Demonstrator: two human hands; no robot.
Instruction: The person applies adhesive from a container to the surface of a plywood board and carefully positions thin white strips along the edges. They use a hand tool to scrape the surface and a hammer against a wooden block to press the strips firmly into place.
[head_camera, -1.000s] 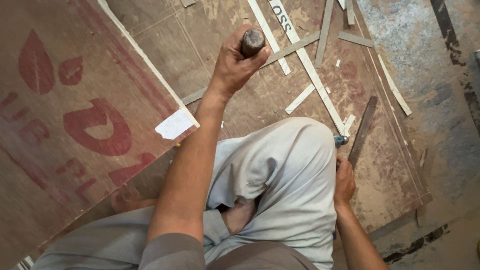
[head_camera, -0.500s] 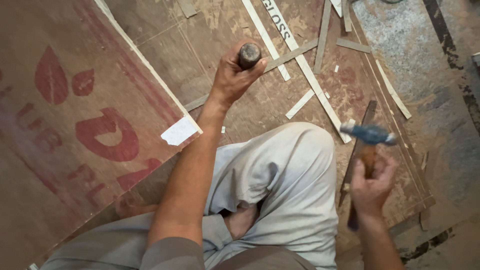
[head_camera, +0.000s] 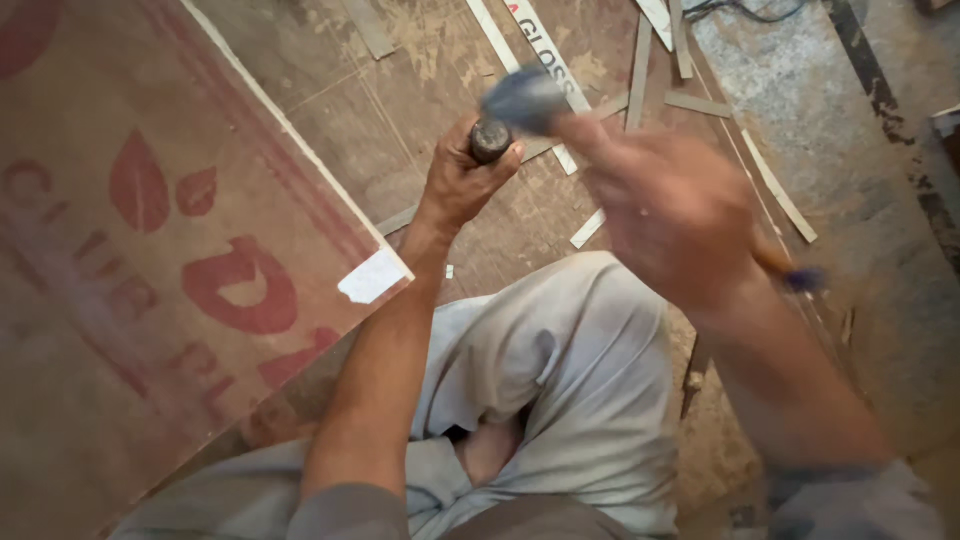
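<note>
The person is sitting cross-legged on a plywood sheet (head_camera: 420, 110) on the floor, and the left hand (head_camera: 462, 180) is gripping a chisel (head_camera: 490, 140) upright, its fingers wrapped tight around the shaft so that only the dark, battered top is showing above the fist; the tip is hidden under the hand, planted somewhere on the plywood beside a thin strip (head_camera: 400, 218). The right hand (head_camera: 670, 205) is blurring across the middle of the view, closed around the wooden handle of a hammer (head_camera: 525, 98) whose bluish head is hovering just above and beside the chisel top, touching or about to touch, which the blur is not letting me settle. Several pale laminate strips (head_camera: 770, 185) are lying loose over the board, near the chisel and further off toward the concrete floor (head_camera: 850, 90), so some trimming looks already done. A large board with red leaf-shaped printing (head_camera: 180, 280) is lying over the plywood at the left. As a judgement, the work is sitting in mid-stroke: the chisel is set and the hammer is at it, while whatever cut is being made under the fist cannot be read, so how much is left is not showing
</note>
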